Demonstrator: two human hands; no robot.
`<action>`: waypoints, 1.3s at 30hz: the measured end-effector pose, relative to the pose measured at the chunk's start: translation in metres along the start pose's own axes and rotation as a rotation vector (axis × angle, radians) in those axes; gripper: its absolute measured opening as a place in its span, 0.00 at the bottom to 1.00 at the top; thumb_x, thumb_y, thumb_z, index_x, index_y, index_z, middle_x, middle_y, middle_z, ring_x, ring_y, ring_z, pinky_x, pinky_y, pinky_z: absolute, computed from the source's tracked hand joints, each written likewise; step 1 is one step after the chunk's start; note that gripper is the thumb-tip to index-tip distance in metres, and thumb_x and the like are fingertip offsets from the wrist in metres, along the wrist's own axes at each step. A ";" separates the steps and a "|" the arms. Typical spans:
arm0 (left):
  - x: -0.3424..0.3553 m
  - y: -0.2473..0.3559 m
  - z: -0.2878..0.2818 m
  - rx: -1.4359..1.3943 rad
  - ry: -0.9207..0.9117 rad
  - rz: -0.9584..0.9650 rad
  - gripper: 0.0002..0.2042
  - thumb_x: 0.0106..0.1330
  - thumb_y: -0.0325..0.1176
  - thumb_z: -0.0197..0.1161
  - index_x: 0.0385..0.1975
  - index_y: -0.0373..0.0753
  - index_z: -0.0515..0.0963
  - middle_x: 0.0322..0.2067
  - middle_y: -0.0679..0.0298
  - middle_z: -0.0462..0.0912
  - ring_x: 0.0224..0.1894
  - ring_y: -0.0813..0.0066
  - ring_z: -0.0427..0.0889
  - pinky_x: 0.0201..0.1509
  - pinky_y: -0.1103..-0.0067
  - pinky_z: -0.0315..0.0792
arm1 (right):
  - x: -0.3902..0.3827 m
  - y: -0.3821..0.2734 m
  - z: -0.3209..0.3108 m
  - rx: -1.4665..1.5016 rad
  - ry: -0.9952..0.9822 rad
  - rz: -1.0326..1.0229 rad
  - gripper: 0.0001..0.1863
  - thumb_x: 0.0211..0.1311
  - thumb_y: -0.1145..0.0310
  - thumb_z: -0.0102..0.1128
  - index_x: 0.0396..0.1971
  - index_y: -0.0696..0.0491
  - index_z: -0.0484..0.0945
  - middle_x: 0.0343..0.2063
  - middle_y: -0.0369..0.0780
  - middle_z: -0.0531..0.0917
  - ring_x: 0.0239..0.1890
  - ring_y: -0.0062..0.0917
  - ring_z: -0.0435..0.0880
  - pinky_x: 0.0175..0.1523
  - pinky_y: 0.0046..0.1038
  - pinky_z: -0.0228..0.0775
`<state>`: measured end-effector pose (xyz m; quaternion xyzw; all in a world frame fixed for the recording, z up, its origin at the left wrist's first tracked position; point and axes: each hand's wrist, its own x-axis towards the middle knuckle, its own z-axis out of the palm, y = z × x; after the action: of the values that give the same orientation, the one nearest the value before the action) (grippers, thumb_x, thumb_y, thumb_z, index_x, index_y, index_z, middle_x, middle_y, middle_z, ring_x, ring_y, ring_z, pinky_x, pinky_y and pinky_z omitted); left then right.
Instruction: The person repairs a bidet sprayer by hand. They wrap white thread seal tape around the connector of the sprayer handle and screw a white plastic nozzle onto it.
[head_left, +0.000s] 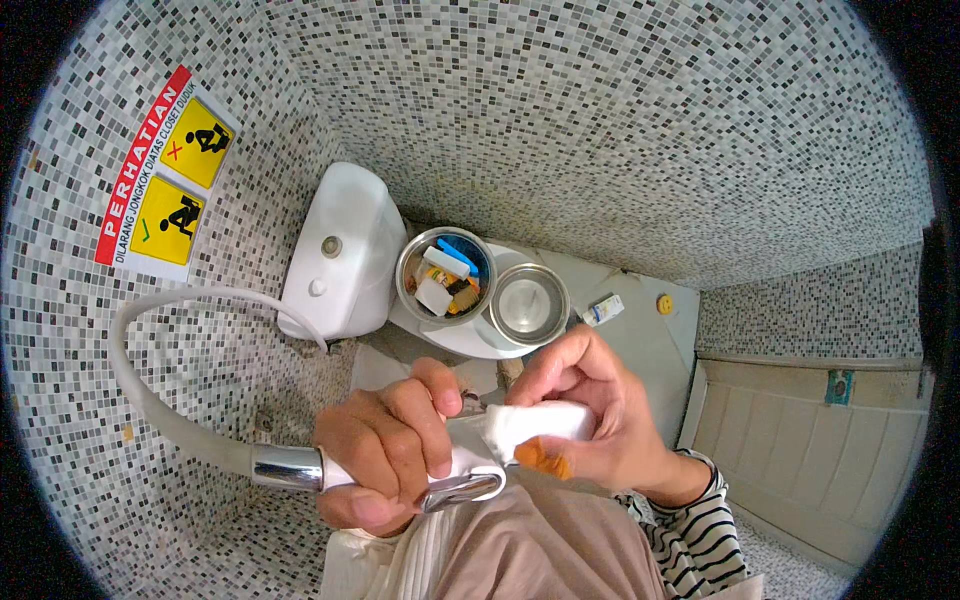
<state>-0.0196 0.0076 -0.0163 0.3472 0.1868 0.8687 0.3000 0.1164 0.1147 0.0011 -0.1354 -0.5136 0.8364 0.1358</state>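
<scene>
Toilet lid (462, 341): filled bowl (447, 319) near rear edge, dish (565, 300) near front. Floor (655, 350): white pack (603, 310); yellow disc (665, 304) near far-right corner.

1. Counted one left hand (375, 440) and one right hand (618, 405), two in all.
2. Counted one sprayer (470, 460), one hose (150, 395) and one white pad (540, 424).
3. Tallied two bowls: one left bowl (402, 290), one right bowl (564, 318).
4. Inside the left bowl, made out at least two white blocks (433, 297) and at least one blue piece (458, 256); lost exact count of the rest in the overlap.
5. Tallied one toilet (465, 341), one cistern (345, 215) and one metal button (332, 246).
6. Counted one packet (603, 310) and one yellow disc (665, 304).
7. Noted one sign (150, 190), with two yellow panels (168, 220).
8. Counted one door (780, 440) and one striped sleeve (690, 525).
</scene>
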 end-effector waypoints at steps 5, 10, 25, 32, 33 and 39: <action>0.000 -0.002 0.001 0.010 0.014 0.037 0.11 0.40 0.36 0.56 0.04 0.44 0.62 0.05 0.69 0.68 0.16 0.75 0.67 0.41 0.74 0.57 | -0.002 -0.004 -0.002 -0.143 -0.020 -0.064 0.20 0.49 0.84 0.57 0.45 0.58 0.69 0.39 0.38 0.75 0.39 0.20 0.75 0.47 0.22 0.66; 0.001 -0.001 0.000 0.014 0.016 0.028 0.11 0.40 0.36 0.56 0.04 0.44 0.62 0.05 0.69 0.69 0.16 0.75 0.67 0.41 0.74 0.57 | -0.002 -0.008 -0.005 -0.488 -0.164 -0.311 0.20 0.48 0.83 0.58 0.45 0.58 0.73 0.36 0.41 0.77 0.37 0.25 0.76 0.43 0.24 0.66; -0.003 -0.001 -0.005 0.029 0.025 -0.037 0.10 0.38 0.36 0.57 0.06 0.44 0.64 0.07 0.68 0.72 0.18 0.75 0.68 0.41 0.74 0.56 | -0.003 -0.004 0.013 -0.475 -0.083 -0.196 0.17 0.48 0.80 0.59 0.39 0.56 0.67 0.34 0.42 0.74 0.37 0.30 0.77 0.41 0.27 0.69; -0.003 -0.008 0.003 0.002 0.035 0.023 0.11 0.39 0.35 0.57 0.05 0.44 0.63 0.06 0.69 0.70 0.17 0.75 0.67 0.41 0.75 0.57 | -0.002 -0.001 0.012 -0.431 -0.062 -0.214 0.15 0.51 0.80 0.58 0.39 0.56 0.66 0.35 0.40 0.74 0.37 0.24 0.75 0.43 0.23 0.68; -0.003 -0.008 0.003 -0.010 0.059 0.041 0.11 0.39 0.35 0.56 0.05 0.44 0.62 0.06 0.69 0.70 0.17 0.76 0.67 0.40 0.75 0.57 | -0.004 0.004 0.011 -0.344 -0.018 -0.192 0.15 0.51 0.80 0.57 0.39 0.55 0.67 0.35 0.39 0.73 0.37 0.24 0.75 0.44 0.23 0.67; 0.002 -0.003 0.002 0.005 0.076 0.061 0.12 0.39 0.36 0.54 0.03 0.45 0.60 0.05 0.69 0.68 0.16 0.77 0.66 0.39 0.76 0.57 | 0.001 0.005 0.005 -0.075 0.103 -0.107 0.17 0.53 0.79 0.58 0.45 0.59 0.69 0.38 0.37 0.74 0.42 0.21 0.74 0.47 0.23 0.65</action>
<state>-0.0180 0.0117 -0.0156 0.3201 0.1898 0.8895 0.2651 0.1136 0.1085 -0.0016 -0.1554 -0.5433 0.8001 0.2014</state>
